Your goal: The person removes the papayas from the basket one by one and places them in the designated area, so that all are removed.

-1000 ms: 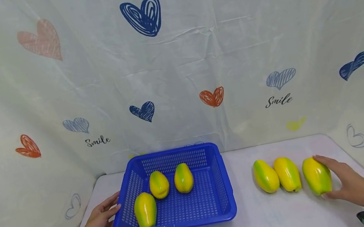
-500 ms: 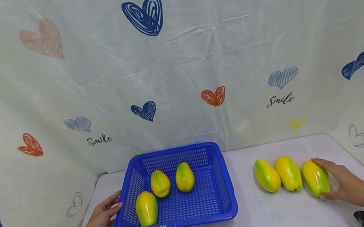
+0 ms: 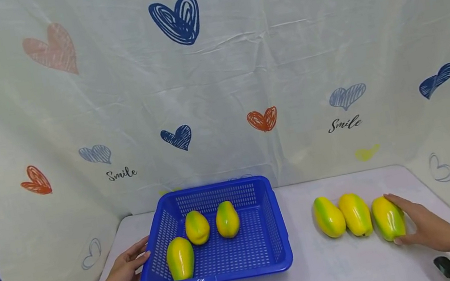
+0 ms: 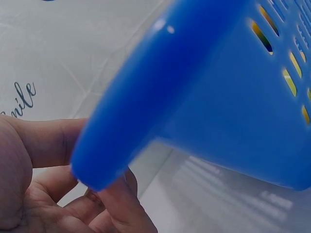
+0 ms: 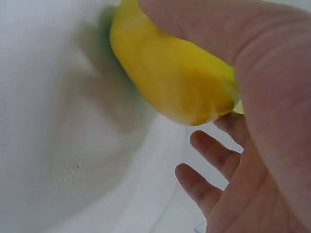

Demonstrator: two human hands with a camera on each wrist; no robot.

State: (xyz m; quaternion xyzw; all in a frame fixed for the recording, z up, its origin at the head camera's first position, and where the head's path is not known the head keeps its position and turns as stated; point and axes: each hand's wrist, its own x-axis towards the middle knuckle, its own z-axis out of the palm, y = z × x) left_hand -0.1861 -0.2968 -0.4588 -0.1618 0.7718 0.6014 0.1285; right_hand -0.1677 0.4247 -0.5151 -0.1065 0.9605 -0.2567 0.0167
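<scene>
In the head view my left hand [image 3: 125, 276] holds the left rim of a blue plastic basket [image 3: 267, 270]. The left wrist view shows the basket's rim [image 4: 141, 97] between thumb and fingers. Three yellow-green papayas lie inside: one at the front left [image 3: 180, 259], one behind it [image 3: 197, 227] and one further right [image 3: 227, 219]. My right hand [image 3: 431, 228] grips another glossy papaya [image 3: 388, 218] by its two ends, thumb at the near end. From the right wrist, that papaya [image 5: 170, 73] sits against thumb and index finger, while the other fingers spread free.
Two more papayas, a left one [image 3: 329, 217] and a right one [image 3: 355, 214], lie side by side on the white table [image 3: 329, 271], left of my right hand. A pale curtain [image 3: 216, 87] printed with hearts hangs behind the table and along its sides.
My right hand and its papaya have shifted slightly left, closer to the two papayas on the table. The left hand, the basket and the papayas inside it look the same.
</scene>
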